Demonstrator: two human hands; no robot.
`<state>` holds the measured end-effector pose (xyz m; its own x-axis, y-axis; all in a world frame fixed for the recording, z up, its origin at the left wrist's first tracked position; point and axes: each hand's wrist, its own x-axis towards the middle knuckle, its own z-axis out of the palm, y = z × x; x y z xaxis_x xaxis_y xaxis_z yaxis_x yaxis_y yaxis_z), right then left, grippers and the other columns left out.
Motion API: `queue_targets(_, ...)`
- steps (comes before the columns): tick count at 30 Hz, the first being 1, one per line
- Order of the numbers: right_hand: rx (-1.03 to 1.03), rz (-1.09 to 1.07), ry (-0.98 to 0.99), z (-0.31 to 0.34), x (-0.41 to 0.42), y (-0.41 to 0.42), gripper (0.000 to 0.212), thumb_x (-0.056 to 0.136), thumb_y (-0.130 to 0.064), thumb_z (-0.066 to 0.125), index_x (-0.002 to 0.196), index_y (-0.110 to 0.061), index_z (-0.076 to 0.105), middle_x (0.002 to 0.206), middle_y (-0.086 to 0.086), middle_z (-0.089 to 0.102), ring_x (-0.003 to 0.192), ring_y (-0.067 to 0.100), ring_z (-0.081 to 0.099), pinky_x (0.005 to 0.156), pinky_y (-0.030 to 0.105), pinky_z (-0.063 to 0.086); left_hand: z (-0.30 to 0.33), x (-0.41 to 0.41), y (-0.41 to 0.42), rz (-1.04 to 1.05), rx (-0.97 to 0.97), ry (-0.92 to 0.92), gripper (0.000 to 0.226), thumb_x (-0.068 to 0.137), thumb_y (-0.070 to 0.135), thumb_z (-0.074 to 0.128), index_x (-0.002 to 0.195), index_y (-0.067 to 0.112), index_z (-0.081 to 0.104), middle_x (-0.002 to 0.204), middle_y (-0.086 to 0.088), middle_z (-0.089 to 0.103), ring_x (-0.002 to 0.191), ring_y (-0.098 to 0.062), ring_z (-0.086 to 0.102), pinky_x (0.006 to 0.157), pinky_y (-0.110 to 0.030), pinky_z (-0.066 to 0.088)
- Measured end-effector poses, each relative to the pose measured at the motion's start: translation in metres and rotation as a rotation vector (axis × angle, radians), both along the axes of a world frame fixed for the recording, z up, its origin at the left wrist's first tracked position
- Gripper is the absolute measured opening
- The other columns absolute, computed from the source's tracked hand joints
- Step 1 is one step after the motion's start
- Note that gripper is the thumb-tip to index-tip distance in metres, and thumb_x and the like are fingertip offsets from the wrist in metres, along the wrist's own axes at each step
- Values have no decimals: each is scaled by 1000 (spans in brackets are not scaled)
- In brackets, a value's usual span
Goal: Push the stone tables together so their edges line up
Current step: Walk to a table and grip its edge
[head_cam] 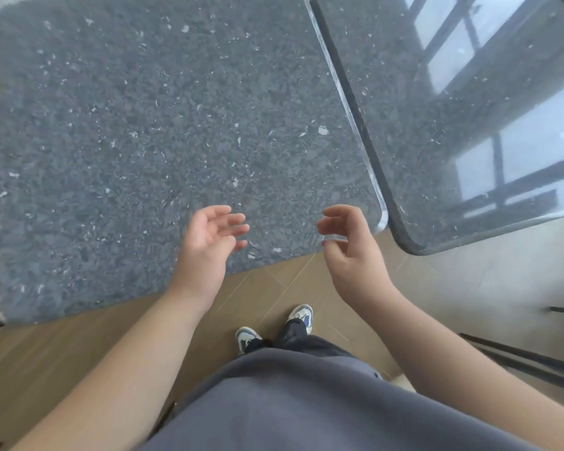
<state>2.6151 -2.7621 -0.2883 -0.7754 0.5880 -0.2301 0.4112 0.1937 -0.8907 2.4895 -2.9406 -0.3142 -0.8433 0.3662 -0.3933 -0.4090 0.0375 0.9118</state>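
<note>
The head-worn camera looks steeply down from close above onto two stone tables and the floor.

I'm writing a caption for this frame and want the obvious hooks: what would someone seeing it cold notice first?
First the two dark speckled stone tables: the left table fills most of the view, while the right table mirrors window panes, a dark gap running between their edges. Next, the left hand and right hand hover open over the left table's near edge, holding nothing. Below them, sneakers stand on the wood floor.
</note>
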Motion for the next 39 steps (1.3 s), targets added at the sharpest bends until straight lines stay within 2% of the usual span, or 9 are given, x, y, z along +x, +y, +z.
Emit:
queue_targets(4, -39, 1, -147, -31, 3, -13, 43, 88, -3, 44, 109, -40, 49, 104, -14, 63, 90, 0, 61, 67, 17, 49, -22, 4, -17, 75, -6, -222, 36, 96, -13, 40, 115, 11, 58, 110, -10, 71, 98, -22, 72, 81, -36, 62)
queue_targets(7, -311, -158, -226, -62, 5, -18, 36, 91, 4, 44, 113, -22, 54, 104, 0, 65, 98, 17, 64, 84, 34, 57, -48, 16, -29, 130, 119, -548, 27, 99, -7, 39, 115, 6, 57, 107, -14, 71, 93, -29, 72, 81, -43, 59)
queue_targets(10, -689, -396, -269, -89, 9, -18, 24, 96, 3, 51, 115, -11, 57, 111, 12, 65, 102, 25, 66, 88, 40, 58, -70, 36, -35, 229, 226, -845, 21, 99, 1, 39, 112, 5, 55, 104, -16, 69, 97, -34, 68, 87, -48, 56)
queue_targets(13, -832, -460, -330, -112, 18, -12, 23, 99, -2, 50, 122, -6, 55, 115, 16, 64, 103, 26, 66, 88, 42, 57, -88, 56, -30, 331, 220, -977, 17, 99, 5, 39, 106, 6, 55, 103, -15, 66, 99, -34, 66, 89, -48, 54)
queue_targets(21, -1063, -622, -420, -147, 21, 50, 31, 105, -24, 46, 127, -4, 52, 136, 18, 58, 121, 32, 59, 99, 47, 51, -122, 62, 25, 506, 209, -1030, 20, 104, 20, 47, 110, 3, 55, 114, -16, 62, 107, -35, 63, 92, -49, 53)
queue_targets(25, -1258, -681, -316, -162, 9, 85, 64, 102, -46, 52, 152, -9, 34, 148, 19, 49, 136, 35, 50, 109, 48, 45, -140, 56, 64, 625, 326, -1056, 72, 97, 57, 58, 139, 0, 45, 140, -17, 52, 138, -38, 47, 112, -53, 41)
queue_targets(28, -1370, -723, -251, -174, -1, 99, 76, 93, -62, 57, 149, -15, 38, 146, 18, 52, 135, 36, 52, 113, 52, 41, -154, 51, 88, 747, 367, -1030, 95, 87, 74, 57, 151, 8, 35, 150, -16, 44, 143, -37, 41, 118, -54, 34)
queue_targets(31, -1436, -765, -183, -186, -11, 103, 77, 86, -67, 63, 141, -16, 48, 137, 12, 59, 125, 34, 60, 109, 55, 44, -164, 44, 108, 818, 447, -964, 90, 87, 79, 50, 150, 15, 42, 143, -20, 52, 124, -42, 55, 111, -56, 43)
queue_targets(39, -1492, -958, -23, -207, -31, 101, 75, 80, -62, 74, 138, -19, 54, 134, 13, 63, 116, 35, 65, 94, 54, 55, -178, 40, 134, 911, 455, -849, 80, 87, 84, 40, 141, 26, 54, 135, -12, 63, 122, -37, 61, 107, -58, 46)
